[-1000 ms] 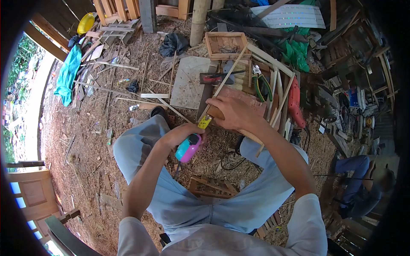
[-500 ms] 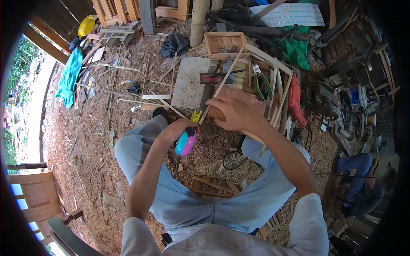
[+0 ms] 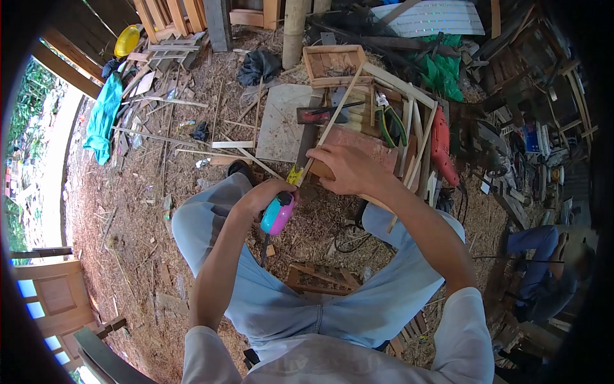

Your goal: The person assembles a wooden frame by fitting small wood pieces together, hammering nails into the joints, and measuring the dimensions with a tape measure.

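A person's left hand [image 3: 267, 195] grasping a teal-and-pink tape measure [image 3: 277, 215], yellow blade [image 3: 294, 176] beside a wooden strip [image 3: 334, 123], right hand [image 3: 348, 169] clasping the strip

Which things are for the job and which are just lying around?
For the job: tape measure in the left hand; thin wooden strip at the right hand.

Probably just lying around: red power tool, pliers, wooden tray, black plastic bag.
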### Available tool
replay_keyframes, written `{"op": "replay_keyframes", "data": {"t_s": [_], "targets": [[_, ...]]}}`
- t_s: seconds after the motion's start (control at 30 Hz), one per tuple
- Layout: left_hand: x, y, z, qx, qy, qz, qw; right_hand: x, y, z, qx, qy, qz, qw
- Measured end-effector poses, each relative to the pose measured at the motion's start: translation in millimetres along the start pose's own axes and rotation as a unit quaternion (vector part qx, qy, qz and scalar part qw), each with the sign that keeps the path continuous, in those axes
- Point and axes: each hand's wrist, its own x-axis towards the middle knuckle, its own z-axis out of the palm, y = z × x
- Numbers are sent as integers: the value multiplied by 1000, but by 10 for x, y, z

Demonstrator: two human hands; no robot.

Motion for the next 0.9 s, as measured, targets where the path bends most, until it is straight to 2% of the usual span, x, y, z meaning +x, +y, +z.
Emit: {"op": "replay_keyframes", "data": {"t_s": [0.07,0.17,0.23,0.47,0.9], "targets": [[-8,13,-2,-13,-6,-15,1000,1,51,69,-8,58,-48,997],[-9,10,-16,-35,-20,-14,999,-1,59,78,-3,62,-50,997],[4,-1,-24,-70,-19,-43,996,-2,54,72,-6,58,-44,997],[11,-19,-47,-67,-24,-34,997,17,43,45,-4,26,-27,999],[4,-13,-26,-68,-15,-36,997,12,42,49,-14,34,-33,999]]}}
